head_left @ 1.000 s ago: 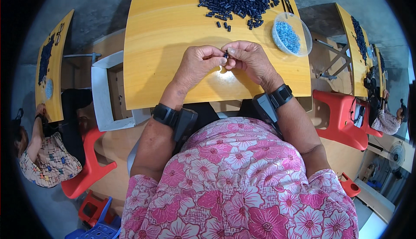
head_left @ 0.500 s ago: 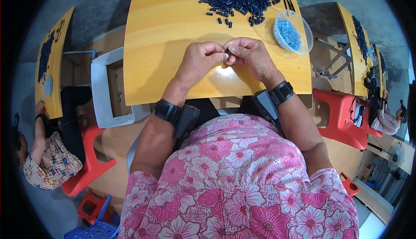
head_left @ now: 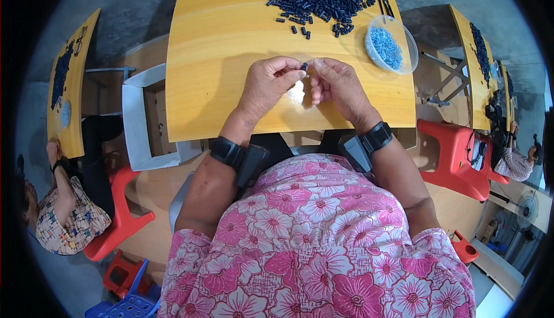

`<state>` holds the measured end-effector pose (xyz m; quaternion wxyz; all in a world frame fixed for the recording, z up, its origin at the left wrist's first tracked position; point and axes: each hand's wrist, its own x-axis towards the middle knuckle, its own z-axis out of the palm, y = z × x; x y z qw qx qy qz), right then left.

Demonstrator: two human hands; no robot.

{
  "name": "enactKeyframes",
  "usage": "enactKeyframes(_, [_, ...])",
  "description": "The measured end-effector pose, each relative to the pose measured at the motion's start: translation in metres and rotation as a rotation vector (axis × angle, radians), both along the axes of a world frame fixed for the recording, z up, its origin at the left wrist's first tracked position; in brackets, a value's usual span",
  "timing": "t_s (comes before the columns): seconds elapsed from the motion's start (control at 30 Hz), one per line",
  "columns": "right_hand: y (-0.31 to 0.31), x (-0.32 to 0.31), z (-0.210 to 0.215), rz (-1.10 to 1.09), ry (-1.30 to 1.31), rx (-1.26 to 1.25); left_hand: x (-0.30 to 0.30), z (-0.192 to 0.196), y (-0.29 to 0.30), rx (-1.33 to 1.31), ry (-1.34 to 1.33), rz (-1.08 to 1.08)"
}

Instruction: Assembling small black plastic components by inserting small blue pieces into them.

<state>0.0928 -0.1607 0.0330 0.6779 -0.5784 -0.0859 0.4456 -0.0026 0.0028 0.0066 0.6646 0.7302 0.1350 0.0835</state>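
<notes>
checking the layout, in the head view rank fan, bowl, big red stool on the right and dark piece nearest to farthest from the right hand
1. Dark piece: left, in the left hand
2. Bowl: ahead and right
3. Red stool: right
4. Fan: far lower right

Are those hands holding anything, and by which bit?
The left hand pinches a small dark piece between thumb and fingers; which end is too small to tell. Whether the right hand holds anything is unclear.

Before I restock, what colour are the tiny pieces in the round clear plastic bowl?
The tiny pieces look light blue, best in head view.
</notes>
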Motion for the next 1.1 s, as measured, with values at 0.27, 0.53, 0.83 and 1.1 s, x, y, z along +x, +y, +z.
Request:
enactKeyframes(0.27, [0.0, -0.001, 0.005, 0.072, 0.07, -0.173, -0.002, -0.003, -0.003, 0.161, -0.149, 0.027])
enactKeyframes(0.53, [-0.006, 0.0, -0.01, 0.197, -0.062, -0.038, -0.003, -0.005, -0.003, 0.176, -0.219, 0.049])
enactKeyframes(0.83, [-0.005, -0.005, -0.012, 0.236, -0.163, -0.051, -0.005, -0.006, -0.004, 0.152, -0.167, -0.021])
enactKeyframes(1.1, [-0.015, -0.013, -0.017, 0.223, -0.597, -0.077, -0.004, 0.003, -0.003, 0.468, -0.178, -0.139])
